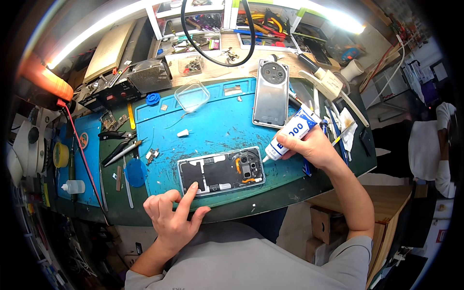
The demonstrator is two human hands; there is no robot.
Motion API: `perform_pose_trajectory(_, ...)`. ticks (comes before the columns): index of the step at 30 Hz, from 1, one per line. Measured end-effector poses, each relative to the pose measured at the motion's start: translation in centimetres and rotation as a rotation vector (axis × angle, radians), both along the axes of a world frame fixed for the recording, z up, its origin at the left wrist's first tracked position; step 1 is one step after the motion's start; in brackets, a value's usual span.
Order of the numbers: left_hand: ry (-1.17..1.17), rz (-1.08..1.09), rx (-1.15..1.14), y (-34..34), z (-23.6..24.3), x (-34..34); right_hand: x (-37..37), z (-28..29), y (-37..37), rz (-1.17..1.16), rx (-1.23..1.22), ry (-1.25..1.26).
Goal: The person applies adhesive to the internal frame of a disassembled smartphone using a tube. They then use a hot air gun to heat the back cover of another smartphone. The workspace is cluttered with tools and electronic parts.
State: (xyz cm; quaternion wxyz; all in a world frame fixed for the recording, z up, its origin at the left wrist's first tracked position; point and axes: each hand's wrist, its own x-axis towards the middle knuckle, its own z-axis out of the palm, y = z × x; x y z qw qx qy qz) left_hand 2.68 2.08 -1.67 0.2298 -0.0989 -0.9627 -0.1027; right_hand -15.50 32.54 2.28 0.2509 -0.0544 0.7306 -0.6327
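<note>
An opened phone [220, 171] lies on the blue mat [159, 135], its dark innards, camera module and orange flex cables showing. My left hand [175, 217] reaches in at the lower left, index finger stretched onto the phone's lower left part, thumb apart, holding nothing. My right hand [309, 147] grips a white and blue glue tube [291, 133], tilted down, its nozzle at the phone's upper right edge; whether it touches cannot be told. A detached grey back cover [270, 101] with a round camera ring lies behind. A small white cap [182, 133] sits on the mat.
A clear container [192, 96], pliers [115, 137], tweezers, a blue round lid [135, 172] and a dropper bottle [73, 186] surround the left side. Tools and a white power strip [326, 79] lie right. Tool shelves [203, 29] stand behind; another person [440, 150] is at the far right.
</note>
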Motion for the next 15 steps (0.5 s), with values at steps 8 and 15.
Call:
perform_pose_trajectory(8, 0.008, 0.001, 0.006, 0.02, 0.05, -0.02, 0.57, 0.01, 0.23, 0.002, 0.035, -0.02)
perform_pose_trajectory(15, 0.008, 0.002, 0.012, 0.06, -0.03, -0.03, 0.97, 0.0, 0.41, 0.004, 0.041, -0.023)
